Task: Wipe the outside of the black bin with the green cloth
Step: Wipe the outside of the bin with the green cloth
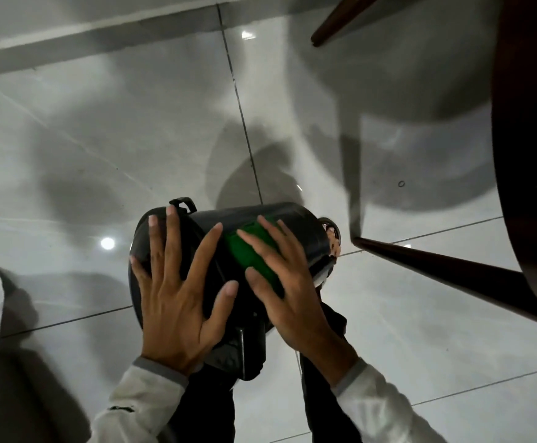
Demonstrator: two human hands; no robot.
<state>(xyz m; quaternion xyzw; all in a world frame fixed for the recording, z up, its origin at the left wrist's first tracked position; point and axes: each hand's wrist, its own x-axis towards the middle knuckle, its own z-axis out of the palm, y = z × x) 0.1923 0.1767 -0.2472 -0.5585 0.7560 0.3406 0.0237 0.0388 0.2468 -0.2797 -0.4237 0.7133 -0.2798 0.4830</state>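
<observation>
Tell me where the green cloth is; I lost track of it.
In the head view, the green cloth lies low centre, pressed flat under the right hand against the tilted black bin, right of the left hand.

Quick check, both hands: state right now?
Left hand: open, fingers spread flat on the black bin.
Right hand: open, pressing the green cloth against the bin.

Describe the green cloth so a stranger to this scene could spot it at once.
Start at the black bin lying tilted over the pale tiled floor. On its curved side, under the spread right hand, sits the green cloth. It is the only bright green thing among black, white and grey.
</observation>
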